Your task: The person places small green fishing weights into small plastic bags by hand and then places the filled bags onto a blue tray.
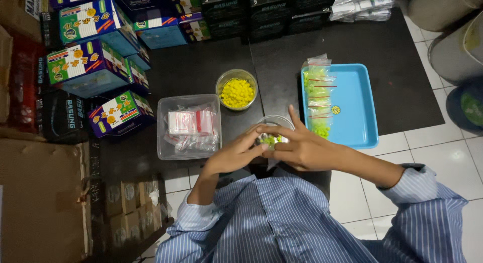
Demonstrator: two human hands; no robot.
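My left hand (235,153) and my right hand (296,145) meet over a small clear bowl (274,123), fingertips pinching a little clear bag with yellow-green pieces (270,140) between them. Just beyond stands a round clear bowl of yellow pellets (236,89). To the left a square clear tub (166,151) holds a stack of small empty zip bags (190,123). On the right a blue tray (354,104) carries a row of filled little bags (318,94) along its left side.
Colourful printed boxes (90,67) are piled at the left, dark boxes (261,11) along the far edge of the black mat (382,57). A brown carton (35,202) and small cardboard packs (126,212) sit at near left. Round bins (453,36) stand at far right.
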